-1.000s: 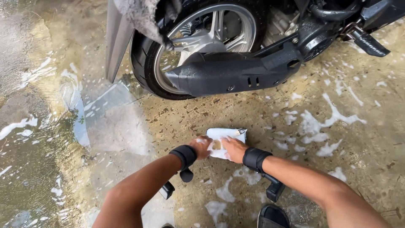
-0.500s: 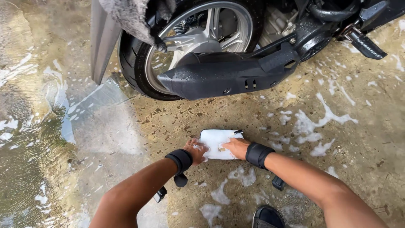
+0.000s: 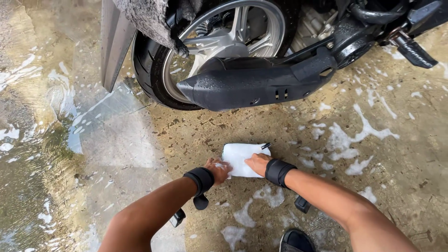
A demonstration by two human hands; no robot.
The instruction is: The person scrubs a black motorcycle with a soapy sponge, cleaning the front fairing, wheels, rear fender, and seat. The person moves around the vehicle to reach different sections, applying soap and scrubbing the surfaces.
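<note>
Both hands on white container (image 3: 242,158)

white cloth (image 3: 242,158), black exhaust (image 3: 252,86), silver wheel (image 3: 228,39)

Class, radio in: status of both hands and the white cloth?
Left hand and right hand both pressing white cloth on wet ground. Exhaust ahead, clear.

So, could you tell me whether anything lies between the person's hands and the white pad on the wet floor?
Nothing visible does. The left hand touches the white pad's near-left corner and the right hand rests on top of it, on the concrete floor below the black exhaust.
</note>
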